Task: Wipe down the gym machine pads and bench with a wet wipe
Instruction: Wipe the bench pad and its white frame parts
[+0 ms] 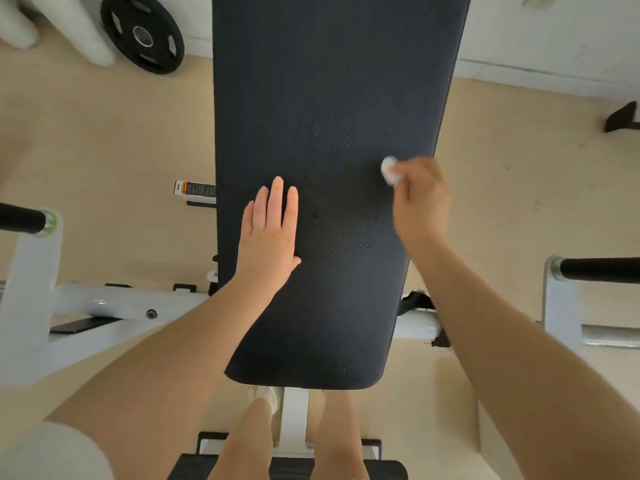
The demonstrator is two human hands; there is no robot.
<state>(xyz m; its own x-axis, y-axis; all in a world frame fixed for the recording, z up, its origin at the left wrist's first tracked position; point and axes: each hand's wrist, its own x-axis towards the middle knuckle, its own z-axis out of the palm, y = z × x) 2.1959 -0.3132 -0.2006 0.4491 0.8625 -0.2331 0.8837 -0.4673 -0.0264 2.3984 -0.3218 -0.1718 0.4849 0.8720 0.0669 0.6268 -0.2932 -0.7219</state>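
A long black ribbed bench pad (329,98) runs away from me down the middle of the view. My left hand (268,233) lies flat on its left half, fingers straight and together. My right hand (420,199) is near the pad's right edge and pinches a small bunched white wet wipe (388,170) against the pad surface. The right hand is blurred. A few dark specks show on the pad between my hands.
White machine frame tubes (114,303) stick out on both sides under the pad, with black grip handles at far left (20,218) and far right (599,270). A black weight plate (142,34) leans at the back left. My legs stand below the pad's near end.
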